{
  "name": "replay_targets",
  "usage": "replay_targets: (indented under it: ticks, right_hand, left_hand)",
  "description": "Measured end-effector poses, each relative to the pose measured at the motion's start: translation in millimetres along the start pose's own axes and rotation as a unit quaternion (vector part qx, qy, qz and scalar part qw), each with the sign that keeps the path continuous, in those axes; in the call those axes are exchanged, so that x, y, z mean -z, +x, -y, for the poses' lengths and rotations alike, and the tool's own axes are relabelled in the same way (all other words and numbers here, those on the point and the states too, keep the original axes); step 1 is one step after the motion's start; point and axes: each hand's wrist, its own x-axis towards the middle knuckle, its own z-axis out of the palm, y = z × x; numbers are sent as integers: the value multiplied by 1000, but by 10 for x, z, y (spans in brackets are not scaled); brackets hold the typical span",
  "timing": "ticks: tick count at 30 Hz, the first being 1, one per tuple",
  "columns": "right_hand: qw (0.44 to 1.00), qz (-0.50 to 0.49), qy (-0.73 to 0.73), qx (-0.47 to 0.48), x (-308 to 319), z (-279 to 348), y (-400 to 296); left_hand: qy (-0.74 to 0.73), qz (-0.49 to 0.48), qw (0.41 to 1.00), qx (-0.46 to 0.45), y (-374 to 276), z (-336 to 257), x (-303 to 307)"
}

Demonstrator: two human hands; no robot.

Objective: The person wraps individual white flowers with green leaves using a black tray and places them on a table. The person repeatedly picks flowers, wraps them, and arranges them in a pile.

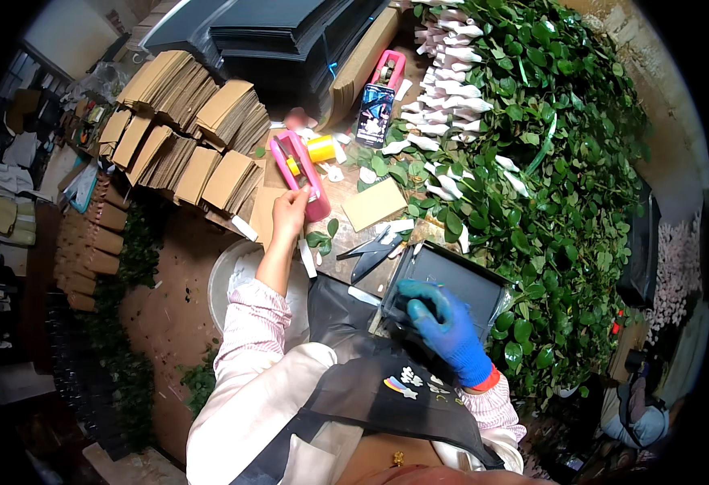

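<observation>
My bare left hand (291, 212) is at the near end of a pink tape dispenser (301, 173), thumb and fingers pinched at what looks like the loose end of the tape. The dispenser holds a small yellow roll. A blue knitted glove with a green coated palm covers my right hand (445, 321). It is over a shallow black tray (473, 291), fingers curled and apart from the thumb, nothing seen between them. Black-handled scissors (376, 253) lie between my hands. Beyond them is a flat tan cardboard piece (374, 204).
Bundles of cardboard pieces (175, 151) stand at the left, dark cardboard sheets (269, 36) at the back. A phone (376, 115), a second pink dispenser (389, 70) and a yellow tape roll (321, 148) lie ahead. Leafy stems (554, 200) with white-sleeved heads (454, 91) fill the right.
</observation>
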Motion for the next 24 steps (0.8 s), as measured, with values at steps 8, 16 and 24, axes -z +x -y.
replay_targets:
  ticks: [8, 16, 24]
  right_hand:
    - [993, 69, 89, -26, -407, -101, 675]
    - [994, 63, -78, 47, -655, -477, 781]
    - [957, 82, -278, 14, -861, -620, 891]
  left_hand:
    - [-127, 129, 981, 70, -1544, -977, 6]
    - [-378, 248, 838, 305, -1597, -383, 118]
    - [-126, 213, 946, 212, -368, -217, 51]
